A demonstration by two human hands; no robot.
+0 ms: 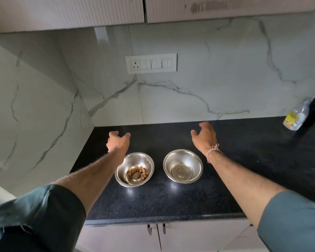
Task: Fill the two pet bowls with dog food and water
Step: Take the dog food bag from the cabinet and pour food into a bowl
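The left hand hovers over the black bench, fingers loosely spread, grasping nothing. Just near of it the left bowl stands upright, mouth up, with brown dog food in its bottom. Beside it, apart, the right bowl stands upright too, holding clear water. Beyond it the right hand is spread wide, empty. At far right a plastic bottle stands against the wall.
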